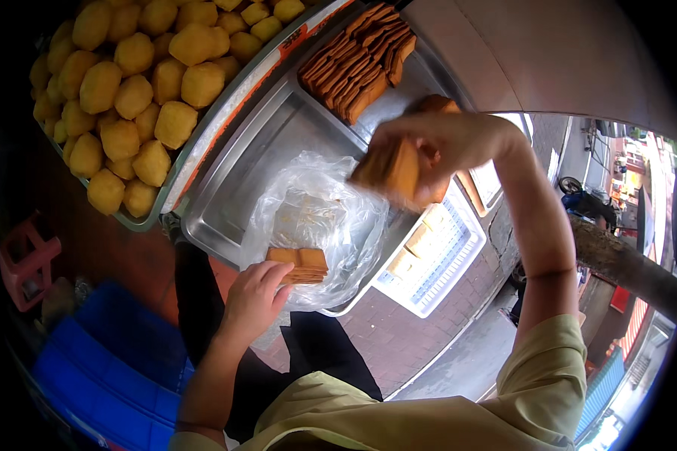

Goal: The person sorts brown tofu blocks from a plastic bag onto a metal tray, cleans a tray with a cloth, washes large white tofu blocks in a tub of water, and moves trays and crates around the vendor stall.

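My left hand (pixel 259 296) rests at the left edge of a small stack of brown slabs (pixel 298 265), which look like pressed tofu, lying in an opened clear plastic bag (pixel 366 225). Its thumb and fingers touch the stack. Above and to the right, my right hand (pixel 445 146) grips several more brown slabs (pixel 400 169), blurred by motion, over the bag's upper right rim. The bag lies on a metal tray (pixel 220 191). Rows of thin brown slabs (pixel 355 62) stand packed at the tray's far end, and a few more lie partly behind my right hand.
Many yellow rounded blocks (pixel 135 98) are heaped in a metal-rimmed container at the upper left. A white plastic crate (pixel 429 299) with pale blocks stands at the right. Blue crates (pixel 101 361) and a red plastic stool (pixel 28 262) stand lower left. Beyond lies a street with motorbikes.
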Demonstrator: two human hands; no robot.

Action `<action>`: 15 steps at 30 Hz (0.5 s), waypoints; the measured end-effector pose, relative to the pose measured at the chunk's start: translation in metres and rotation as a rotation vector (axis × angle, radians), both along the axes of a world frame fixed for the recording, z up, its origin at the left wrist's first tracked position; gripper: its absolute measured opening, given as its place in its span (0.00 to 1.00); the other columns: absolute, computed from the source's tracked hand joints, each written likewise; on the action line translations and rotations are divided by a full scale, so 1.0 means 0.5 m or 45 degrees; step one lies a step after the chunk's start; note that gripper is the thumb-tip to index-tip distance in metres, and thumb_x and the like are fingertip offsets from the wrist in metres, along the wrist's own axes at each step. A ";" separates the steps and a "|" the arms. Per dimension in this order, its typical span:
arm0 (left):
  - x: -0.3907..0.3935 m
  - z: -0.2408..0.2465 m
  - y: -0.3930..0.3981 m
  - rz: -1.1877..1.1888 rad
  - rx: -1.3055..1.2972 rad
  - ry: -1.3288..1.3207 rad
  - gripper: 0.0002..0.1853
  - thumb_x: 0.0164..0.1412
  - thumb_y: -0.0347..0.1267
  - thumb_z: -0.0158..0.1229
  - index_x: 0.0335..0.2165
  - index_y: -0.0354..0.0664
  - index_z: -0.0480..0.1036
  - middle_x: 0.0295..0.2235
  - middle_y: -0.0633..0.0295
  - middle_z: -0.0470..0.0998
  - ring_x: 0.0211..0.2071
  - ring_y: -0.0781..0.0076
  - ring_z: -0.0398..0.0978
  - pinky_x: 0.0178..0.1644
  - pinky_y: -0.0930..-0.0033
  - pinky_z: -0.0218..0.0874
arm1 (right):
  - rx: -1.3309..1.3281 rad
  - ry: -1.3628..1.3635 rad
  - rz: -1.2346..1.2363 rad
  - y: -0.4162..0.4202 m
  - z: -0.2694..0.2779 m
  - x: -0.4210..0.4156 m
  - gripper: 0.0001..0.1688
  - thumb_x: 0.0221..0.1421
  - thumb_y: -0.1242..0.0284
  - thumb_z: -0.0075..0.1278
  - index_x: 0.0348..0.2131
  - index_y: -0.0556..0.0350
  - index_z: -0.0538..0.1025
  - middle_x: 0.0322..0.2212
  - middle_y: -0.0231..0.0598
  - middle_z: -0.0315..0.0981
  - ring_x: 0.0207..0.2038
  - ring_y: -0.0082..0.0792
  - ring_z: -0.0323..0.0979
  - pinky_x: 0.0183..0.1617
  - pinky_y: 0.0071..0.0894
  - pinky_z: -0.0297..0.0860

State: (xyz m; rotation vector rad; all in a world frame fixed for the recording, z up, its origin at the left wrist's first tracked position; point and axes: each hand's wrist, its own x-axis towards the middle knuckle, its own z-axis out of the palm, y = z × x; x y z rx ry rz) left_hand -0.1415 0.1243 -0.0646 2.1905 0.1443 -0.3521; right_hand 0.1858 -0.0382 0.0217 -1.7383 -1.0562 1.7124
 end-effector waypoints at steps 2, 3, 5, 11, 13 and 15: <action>0.007 0.000 -0.006 -0.020 -0.027 0.014 0.17 0.50 0.30 0.57 0.41 0.40 0.70 0.38 0.58 0.72 0.40 0.59 0.69 0.45 0.61 0.61 | -0.133 -0.653 0.237 0.008 -0.033 0.048 0.36 0.31 0.77 0.59 0.45 0.53 0.66 0.38 0.41 0.69 0.45 0.40 0.67 0.48 0.35 0.64; 0.011 0.001 -0.010 -0.029 -0.043 0.016 0.17 0.50 0.30 0.57 0.41 0.40 0.70 0.38 0.58 0.72 0.40 0.59 0.69 0.45 0.61 0.61 | -0.129 -0.697 0.226 0.002 -0.065 0.071 0.33 0.31 0.80 0.57 0.44 0.53 0.67 0.37 0.41 0.69 0.45 0.39 0.67 0.48 0.36 0.63; 0.013 -0.001 -0.016 -0.022 -0.087 0.004 0.18 0.50 0.30 0.57 0.41 0.40 0.69 0.38 0.57 0.72 0.40 0.59 0.69 0.45 0.61 0.61 | -0.207 -0.976 0.360 -0.001 -0.125 0.090 0.31 0.33 0.82 0.55 0.43 0.52 0.68 0.37 0.41 0.69 0.45 0.39 0.66 0.47 0.37 0.63; -0.012 -0.029 0.001 0.054 -0.081 -0.060 0.17 0.49 0.29 0.57 0.40 0.40 0.70 0.37 0.57 0.73 0.39 0.58 0.70 0.43 0.62 0.61 | -0.243 -1.163 -0.051 -0.008 -0.186 0.086 0.28 0.38 0.76 0.53 0.44 0.51 0.69 0.38 0.41 0.69 0.40 0.40 0.69 0.43 0.34 0.65; -0.014 -0.023 0.014 0.064 -0.091 -0.022 0.17 0.49 0.29 0.57 0.41 0.40 0.70 0.37 0.56 0.72 0.40 0.58 0.69 0.44 0.63 0.61 | -0.161 -0.893 -0.633 -0.027 -0.172 0.084 0.28 0.39 0.73 0.54 0.44 0.53 0.69 0.38 0.40 0.69 0.40 0.38 0.69 0.44 0.34 0.66; -0.015 -0.023 0.022 0.072 -0.096 -0.018 0.17 0.50 0.29 0.57 0.41 0.40 0.70 0.38 0.56 0.72 0.40 0.58 0.69 0.44 0.62 0.61 | -0.210 -0.477 -1.204 -0.010 -0.144 0.081 0.29 0.38 0.72 0.54 0.45 0.55 0.68 0.38 0.41 0.69 0.40 0.37 0.69 0.44 0.34 0.66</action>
